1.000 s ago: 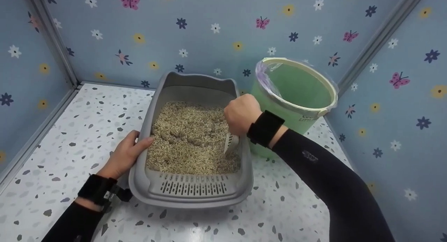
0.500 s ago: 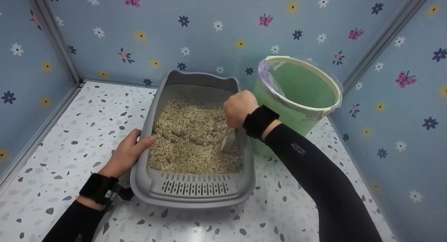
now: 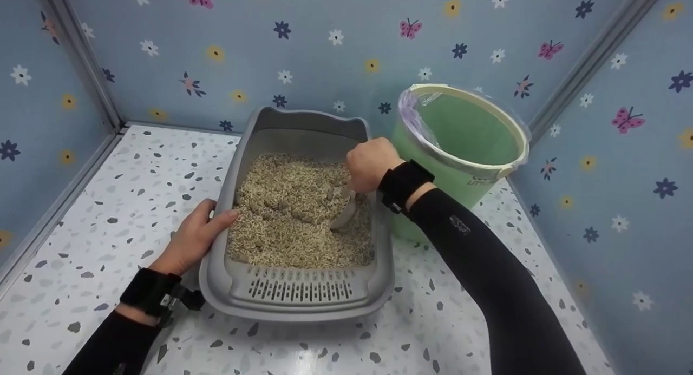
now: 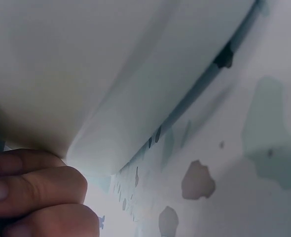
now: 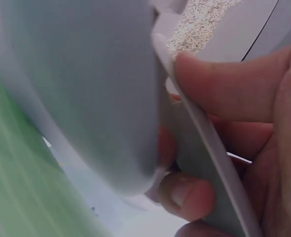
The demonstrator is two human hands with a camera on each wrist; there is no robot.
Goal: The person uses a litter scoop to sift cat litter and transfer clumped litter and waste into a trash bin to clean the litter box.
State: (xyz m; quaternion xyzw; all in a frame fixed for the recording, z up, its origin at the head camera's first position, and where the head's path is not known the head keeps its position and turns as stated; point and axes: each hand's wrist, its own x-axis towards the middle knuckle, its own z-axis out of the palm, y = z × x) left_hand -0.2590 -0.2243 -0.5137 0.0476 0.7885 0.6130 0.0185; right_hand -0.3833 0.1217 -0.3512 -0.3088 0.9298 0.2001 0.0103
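Note:
A grey litter box (image 3: 298, 313) filled with tan, clumpy litter (image 3: 281, 237) sits on the speckled surface in the head view. My left hand (image 3: 197, 234) grips its left rim, thumb over the edge; in the left wrist view the curled fingers (image 4: 47, 190) show under the rim. Near the right wall, my right hand (image 3: 373, 164) holds a light grey litter scoop (image 3: 345, 217) by its handle. The scoop's blade slants down to the left, its tip at the litter. Thumb and fingers wrap the handle (image 5: 217, 153) in the right wrist view.
Just right of the box stands a green bin (image 3: 460, 177) with a cream rim and a purplish plastic liner (image 3: 414, 115) over its edge. Blue panels (image 3: 325, 56) with flowers and butterflies close in the back and both sides.
The scoop has swung from nearly upright to a leftward slant, its tip farther left in the litter. My right hand has risen slightly in view. The left hand keeps its hold on the rim.

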